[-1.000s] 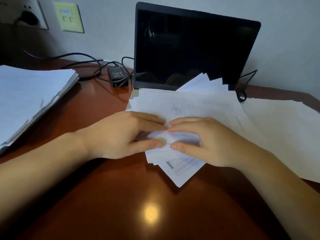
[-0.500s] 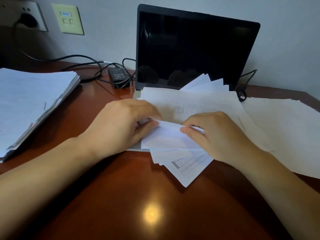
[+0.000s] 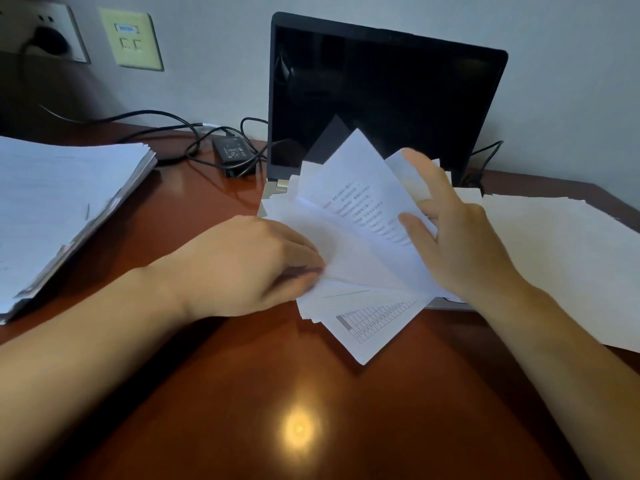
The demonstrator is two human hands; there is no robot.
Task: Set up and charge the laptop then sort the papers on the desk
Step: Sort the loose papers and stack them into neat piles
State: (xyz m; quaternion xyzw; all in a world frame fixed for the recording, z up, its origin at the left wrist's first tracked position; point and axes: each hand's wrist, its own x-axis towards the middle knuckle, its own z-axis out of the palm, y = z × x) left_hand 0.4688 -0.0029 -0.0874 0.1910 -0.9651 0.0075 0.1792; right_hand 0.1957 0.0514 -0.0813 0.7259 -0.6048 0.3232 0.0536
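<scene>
An open laptop (image 3: 384, 95) with a dark screen stands at the back of the desk, its keyboard covered by a loose fan of white papers (image 3: 367, 317). My left hand (image 3: 249, 265) pinches the near left edge of the upper sheets. My right hand (image 3: 446, 230) holds a printed sheet (image 3: 349, 188) that is lifted and tilted up toward the screen, thumb on its face and fingers spread behind it. A black charger brick (image 3: 233, 155) lies left of the laptop, and its cables run toward a wall socket (image 3: 45, 39).
A thick paper stack (image 3: 59, 202) lies at the left of the brown desk (image 3: 242, 410). More white sheets (image 3: 561, 258) spread at the right. A second cable (image 3: 485, 164) loops behind the laptop's right side. A yellowish wall plate (image 3: 131, 38) is above the desk.
Both hands were flat together on the fanned papers. The right hand has since raised a printed sheet up and back toward the screen, while the left hand shifted to pinch the sheets' left edge.
</scene>
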